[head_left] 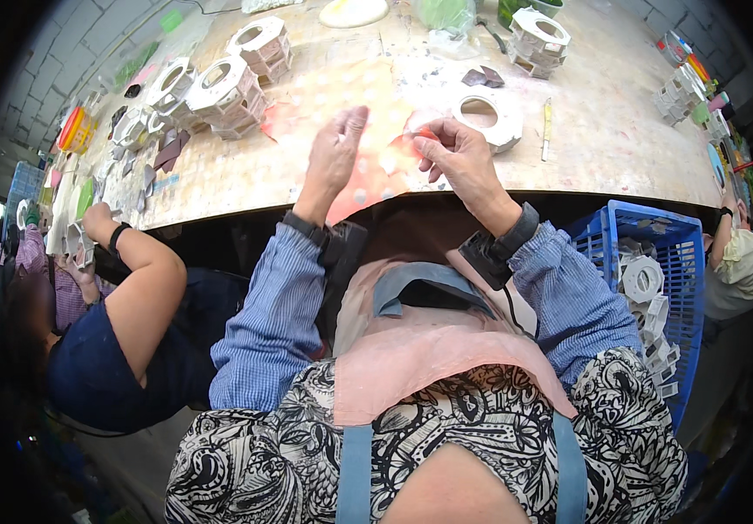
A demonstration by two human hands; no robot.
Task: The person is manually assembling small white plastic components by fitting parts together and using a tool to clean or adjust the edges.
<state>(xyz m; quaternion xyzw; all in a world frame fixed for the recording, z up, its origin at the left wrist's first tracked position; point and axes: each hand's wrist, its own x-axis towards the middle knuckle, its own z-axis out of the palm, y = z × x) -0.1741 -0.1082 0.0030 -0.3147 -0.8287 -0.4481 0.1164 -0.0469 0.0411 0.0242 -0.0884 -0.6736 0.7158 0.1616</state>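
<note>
My left hand [335, 159] is held above the front of the table, fingers stretched out and side-on, with nothing seen in it. To its right, my right hand [468, 166] has thumb and fingertips pinched together; whatever they may hold is too small to make out. Beneath both hands lies a pink-orange stained patch [368, 179] of the work surface. Just beyond the right hand sits a white octagonal piece with a round hole [509, 131]. Dark folded scraps [483, 77] lie behind it, and a thin yellow stick-like tool [547, 129] lies to its right.
White lantern-like frames [228, 109] stand at the left, and another frame [538, 44] at the back right. A blue plastic crate [687, 288] with white pieces is beside me on the right. A co-worker's arm [145, 279] works at my left; another person [739, 271] is far right.
</note>
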